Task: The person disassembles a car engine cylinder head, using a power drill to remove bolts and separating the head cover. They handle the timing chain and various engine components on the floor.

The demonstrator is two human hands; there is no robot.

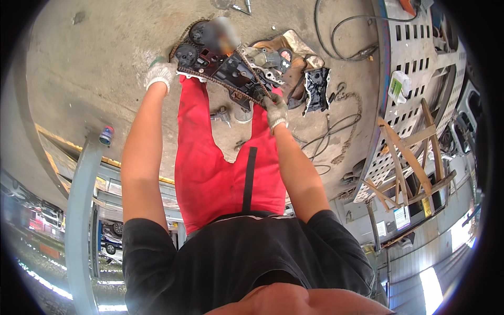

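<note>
An engine assembly (217,71) with dark sprockets and a long chain lies just beyond my red-trousered legs, its upper part partly blurred. My left hand (160,75), in a whitish knit glove, grips its left end with curled fingers, partly hidden. My right hand (276,109), in a dirtier glove, closes on the chain (250,92) beside the small lower-right sprocket; the exact finger contact is hard to make out. A power tool (221,114) and a pale round container (242,116) are on the floor beneath the assembly.
A black cast cover (316,89) and brown cardboard (296,47) lie right of the assembly. Hoses (336,136) snake over the concrete. A perforated metal rack (409,31) and wooden frame (407,142) flank the right. A small can (106,135) stands left near a blue-grey post (79,210).
</note>
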